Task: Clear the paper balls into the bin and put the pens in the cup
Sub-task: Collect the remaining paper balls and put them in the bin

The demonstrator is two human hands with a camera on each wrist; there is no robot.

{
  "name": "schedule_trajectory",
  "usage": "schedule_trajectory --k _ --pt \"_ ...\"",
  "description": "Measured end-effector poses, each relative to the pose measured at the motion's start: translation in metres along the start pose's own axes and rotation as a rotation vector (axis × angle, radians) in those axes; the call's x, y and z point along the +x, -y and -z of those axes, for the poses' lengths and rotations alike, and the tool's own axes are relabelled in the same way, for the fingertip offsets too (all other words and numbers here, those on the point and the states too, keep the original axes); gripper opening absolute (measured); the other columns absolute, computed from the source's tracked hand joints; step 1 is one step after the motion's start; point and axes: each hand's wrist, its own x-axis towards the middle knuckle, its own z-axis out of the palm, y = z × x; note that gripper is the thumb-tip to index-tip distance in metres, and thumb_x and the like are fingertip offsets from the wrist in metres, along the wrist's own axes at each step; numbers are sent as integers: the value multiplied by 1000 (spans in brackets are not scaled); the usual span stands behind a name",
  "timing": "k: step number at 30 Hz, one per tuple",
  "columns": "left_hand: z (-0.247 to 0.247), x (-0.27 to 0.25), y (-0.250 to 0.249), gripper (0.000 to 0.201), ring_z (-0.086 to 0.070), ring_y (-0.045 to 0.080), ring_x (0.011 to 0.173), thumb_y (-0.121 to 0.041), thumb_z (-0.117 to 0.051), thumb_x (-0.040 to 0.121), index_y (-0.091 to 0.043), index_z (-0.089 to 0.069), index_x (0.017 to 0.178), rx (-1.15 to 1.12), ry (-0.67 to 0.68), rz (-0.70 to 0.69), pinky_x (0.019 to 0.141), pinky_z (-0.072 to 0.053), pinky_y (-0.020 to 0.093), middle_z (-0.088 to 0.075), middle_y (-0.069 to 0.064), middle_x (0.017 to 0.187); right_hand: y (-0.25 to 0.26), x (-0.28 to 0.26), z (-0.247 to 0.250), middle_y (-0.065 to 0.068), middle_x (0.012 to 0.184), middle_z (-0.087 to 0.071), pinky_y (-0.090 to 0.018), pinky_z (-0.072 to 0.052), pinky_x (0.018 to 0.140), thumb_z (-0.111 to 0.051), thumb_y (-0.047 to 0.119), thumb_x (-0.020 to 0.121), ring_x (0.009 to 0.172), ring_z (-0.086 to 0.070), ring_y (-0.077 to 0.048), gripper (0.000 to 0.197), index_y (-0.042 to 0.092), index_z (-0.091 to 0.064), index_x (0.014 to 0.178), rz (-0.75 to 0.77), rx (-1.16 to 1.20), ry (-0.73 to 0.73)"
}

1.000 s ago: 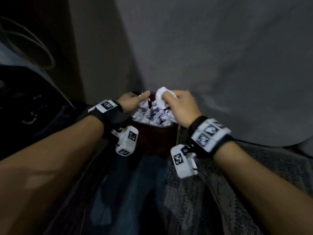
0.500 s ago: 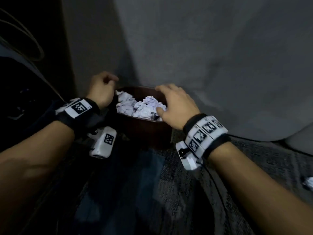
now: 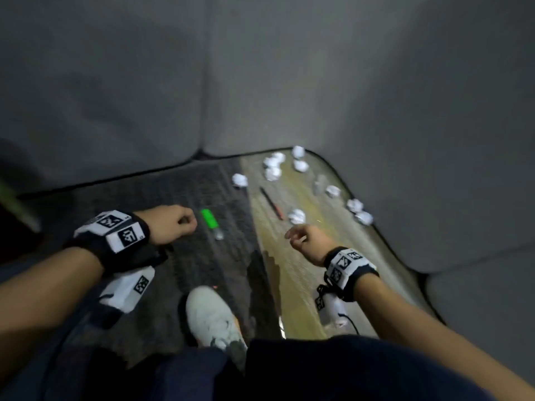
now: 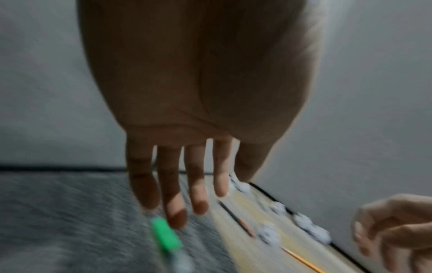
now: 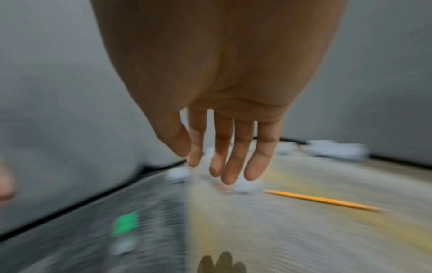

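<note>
Several white paper balls (image 3: 272, 166) lie scattered on the wooden floor (image 3: 298, 256), the nearest one (image 3: 296, 216) just beyond my right hand (image 3: 301, 238). A dark pen with a red end (image 3: 270, 202) lies on the wood, and a green-capped marker (image 3: 210, 221) lies on the grey rug (image 3: 185, 198) just right of my left hand (image 3: 179, 224). An orange pencil (image 5: 325, 200) shows in the right wrist view. Both hands hang empty with relaxed fingers (image 4: 175, 212), (image 5: 230, 166). A small clear cup (image 3: 318, 185) stands blurred among the far balls. The bin is out of view.
A grey sofa (image 3: 260, 82) wraps around the floor at the back and right. My white shoe (image 3: 212, 319) stands on the rug near the bottom, with my dark-clad knee below it.
The view has swung away from the brown bin full of paper to the floor with loose balls and pens. Both hands left the bin and now hang empty above the floor.
</note>
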Motion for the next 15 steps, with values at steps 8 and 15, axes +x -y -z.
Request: schedule_trajectory --k 8,15 --pt "-70 99 -130 17 -61 17 92 -29 -53 93 -22 -64 105 60 87 -196 85 -46 28 -68 0 100 -212 -67 53 -3 110 -70 -23 -44 83 -55 11 88 98 -64 -20 27 20 -68 111 -344 -117 -41" --pt "-91 195 -194 15 -62 24 96 -21 -51 94 -23 -63 102 98 -9 -126 85 -51 35 -64 5 107 -295 14 92 -14 123 -59 -37 -46 95 -51 10 90 112 -58 -35 36 15 -60 125 -363 -60 -260"
